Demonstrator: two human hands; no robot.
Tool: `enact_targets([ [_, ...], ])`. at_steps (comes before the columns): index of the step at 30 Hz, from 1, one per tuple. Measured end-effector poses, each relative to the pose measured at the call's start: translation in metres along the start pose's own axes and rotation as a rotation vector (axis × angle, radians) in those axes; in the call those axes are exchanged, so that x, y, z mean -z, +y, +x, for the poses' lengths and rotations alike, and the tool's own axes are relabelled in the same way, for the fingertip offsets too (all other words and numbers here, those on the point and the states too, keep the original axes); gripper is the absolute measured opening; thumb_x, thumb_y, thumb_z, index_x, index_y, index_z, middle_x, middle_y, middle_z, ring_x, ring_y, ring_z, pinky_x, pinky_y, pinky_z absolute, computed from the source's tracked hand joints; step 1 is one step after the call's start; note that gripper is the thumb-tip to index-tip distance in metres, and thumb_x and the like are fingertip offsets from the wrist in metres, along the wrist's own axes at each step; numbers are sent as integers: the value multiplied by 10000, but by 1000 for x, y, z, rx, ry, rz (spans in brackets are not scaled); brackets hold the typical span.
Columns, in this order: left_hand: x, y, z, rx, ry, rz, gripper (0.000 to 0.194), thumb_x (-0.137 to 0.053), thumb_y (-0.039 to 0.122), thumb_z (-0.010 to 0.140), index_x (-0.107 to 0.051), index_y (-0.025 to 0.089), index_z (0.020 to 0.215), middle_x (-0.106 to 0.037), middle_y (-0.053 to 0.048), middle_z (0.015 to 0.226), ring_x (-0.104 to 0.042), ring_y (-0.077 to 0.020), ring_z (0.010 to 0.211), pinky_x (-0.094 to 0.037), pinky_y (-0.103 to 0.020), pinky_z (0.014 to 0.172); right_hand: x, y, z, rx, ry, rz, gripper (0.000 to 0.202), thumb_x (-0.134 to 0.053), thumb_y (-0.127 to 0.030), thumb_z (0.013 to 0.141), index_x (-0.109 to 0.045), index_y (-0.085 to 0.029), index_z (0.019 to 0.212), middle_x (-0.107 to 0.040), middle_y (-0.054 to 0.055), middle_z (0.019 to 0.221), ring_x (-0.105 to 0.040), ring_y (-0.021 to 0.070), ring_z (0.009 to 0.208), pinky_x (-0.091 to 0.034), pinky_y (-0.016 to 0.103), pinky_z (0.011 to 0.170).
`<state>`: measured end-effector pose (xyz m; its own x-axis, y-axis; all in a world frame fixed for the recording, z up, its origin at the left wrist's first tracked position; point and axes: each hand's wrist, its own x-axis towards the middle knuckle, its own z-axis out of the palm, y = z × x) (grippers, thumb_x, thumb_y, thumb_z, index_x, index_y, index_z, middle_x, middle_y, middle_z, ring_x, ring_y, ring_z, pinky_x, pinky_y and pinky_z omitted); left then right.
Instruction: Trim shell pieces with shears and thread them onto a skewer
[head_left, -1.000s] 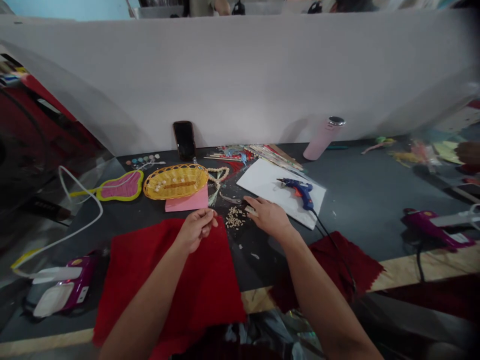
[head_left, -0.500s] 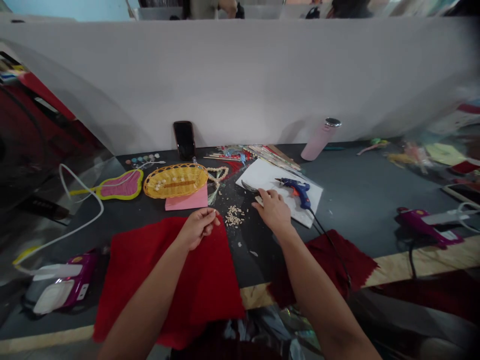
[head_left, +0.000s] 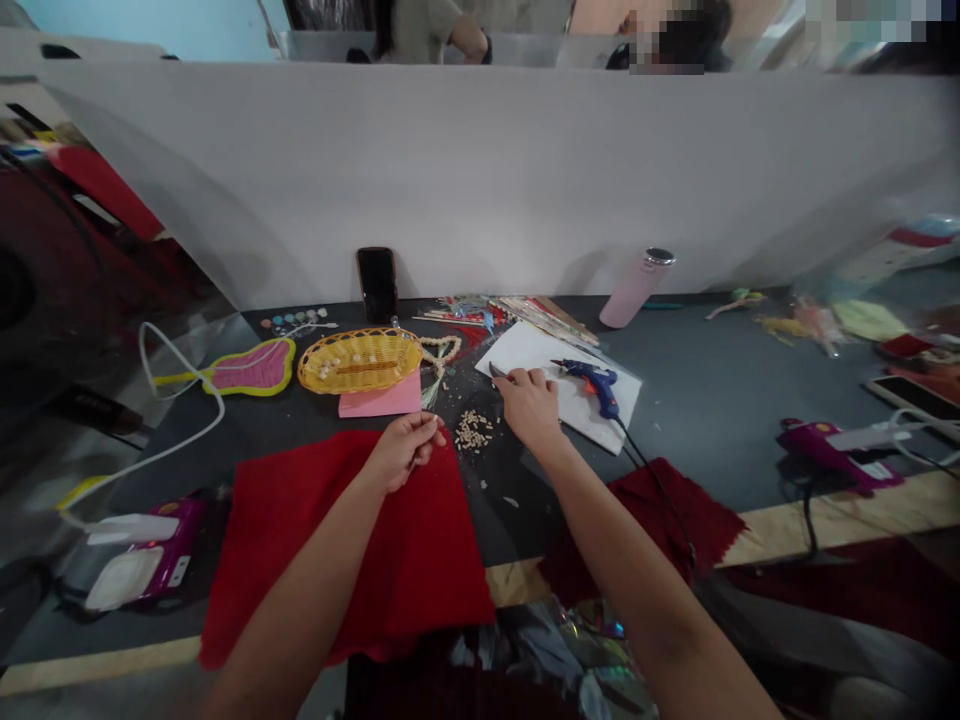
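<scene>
My left hand [head_left: 403, 452] is closed in a pinch above the red cloth [head_left: 360, 550], with a small pale bit [head_left: 436, 421] at the fingertips, too small to name. My right hand [head_left: 531, 405] is closed at the left edge of a white board [head_left: 517, 345]. From its fingers pokes the dark curved tip of a small bladed tool [head_left: 495, 370]; the palm hides the remainder. Between both hands lies a loose pile of short beige pieces [head_left: 474, 431] on the dark table. A blue glue gun [head_left: 596, 383] rests on the board, right of my right hand.
A yellow woven basket [head_left: 360, 362] overlaps a pink pad [head_left: 379, 402]. A phone [head_left: 377, 285] leans on the white partition, and a pink bottle [head_left: 637, 290] stands to the right. The glue gun's cord [head_left: 660, 490] crosses a dark red cloth [head_left: 637, 520]. Purple power strips [head_left: 169, 550] lie at both sides.
My right hand has shifted a little left and its fingers have closed over the dark-bladed tool. The left hand keeps its pinch. The whole view has tilted slightly.
</scene>
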<state>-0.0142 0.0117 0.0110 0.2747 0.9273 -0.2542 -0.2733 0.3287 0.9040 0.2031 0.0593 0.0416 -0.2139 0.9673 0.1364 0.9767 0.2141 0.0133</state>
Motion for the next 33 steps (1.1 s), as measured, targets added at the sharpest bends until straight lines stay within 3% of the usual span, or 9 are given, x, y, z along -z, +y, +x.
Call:
enact_targets([
  [6, 0, -1, 1, -15, -7, -24, 292, -639, 372, 719, -559, 123, 849, -585, -23, 656, -342, -16, 404, -197, -160, 383, -11, -4, 21, 18, -9, -28, 291, -364, -229, 884, -639, -260, 976, -540, 107, 1084, -355, 270, 1043, -294, 392, 804],
  [10, -4, 5, -3, -8, -4, -24, 302, -653, 371, 703, -553, 121, 839, -587, -23, 649, -343, -16, 403, -208, -163, 389, 1, -10, 18, 67, -2, 42, 255, -390, -205, 872, -634, -216, 946, -564, 111, 1069, -386, 270, 1035, -318, 391, 816],
  [14, -7, 8, -5, 2, 11, -9, 281, -660, 355, 697, -545, 128, 815, -583, -18, 633, -340, -19, 406, -194, -162, 393, 12, -27, 1, 174, 13, 489, 232, -392, -225, 875, -619, -201, 920, -609, 79, 987, -483, 207, 951, -367, 332, 829],
  [17, -10, 7, -6, 16, 2, 33, 282, -666, 357, 691, -562, 126, 814, -589, -24, 639, -322, -18, 407, -172, -163, 394, 3, -42, -15, 159, 72, 910, 220, -417, -304, 861, -603, -188, 885, -621, 53, 915, -537, 169, 828, -418, 288, 744],
  [20, -13, 7, -7, 17, 21, 50, 303, -670, 384, 681, -583, 127, 815, -595, -30, 657, -310, -19, 409, -165, -168, 394, -11, -50, -26, 119, 45, 1150, 201, -461, -318, 835, -600, -179, 876, -617, 32, 825, -540, 140, 718, -422, 252, 652],
  [33, -21, 8, -9, 23, 64, 89, 278, -660, 381, 680, -555, 129, 733, -593, -17, 620, -286, -18, 402, -177, -177, 393, -13, -50, -29, 141, -74, 1254, 170, -474, -270, 826, -606, -165, 847, -617, 18, 803, -526, 117, 707, -399, 231, 653],
])
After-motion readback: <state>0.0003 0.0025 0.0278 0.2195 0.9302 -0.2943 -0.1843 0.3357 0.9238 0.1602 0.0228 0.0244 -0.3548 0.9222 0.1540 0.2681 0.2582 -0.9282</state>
